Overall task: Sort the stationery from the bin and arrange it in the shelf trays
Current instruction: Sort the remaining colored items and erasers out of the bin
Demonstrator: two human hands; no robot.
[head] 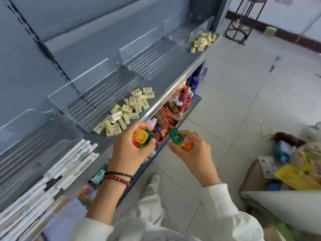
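Note:
My left hand (pixel 129 150) grips a small bunch of plastic sharpeners (pixel 141 137), orange, green and blue, just off the front edge of the grey shelf (pixel 173 84). My right hand (pixel 190 152) holds a green sharpener (pixel 175 137) and an orange one (pixel 188 146) beside it. Pale yellow erasers (pixel 125 112) lie heaped in front of a clear tray (pixel 86 105). White pens (pixel 69 164) fill the near left tray. More erasers (pixel 203 40) sit at the shelf's far end.
Two clear trays (pixel 144 56) stand between the eraser heaps. The lower shelf (pixel 173 117) holds red and orange packets and bottles. A bin of mixed stationery (pixel 286 169) sits on the tiled floor at right. A black metal stool (pixel 243 20) stands at the back.

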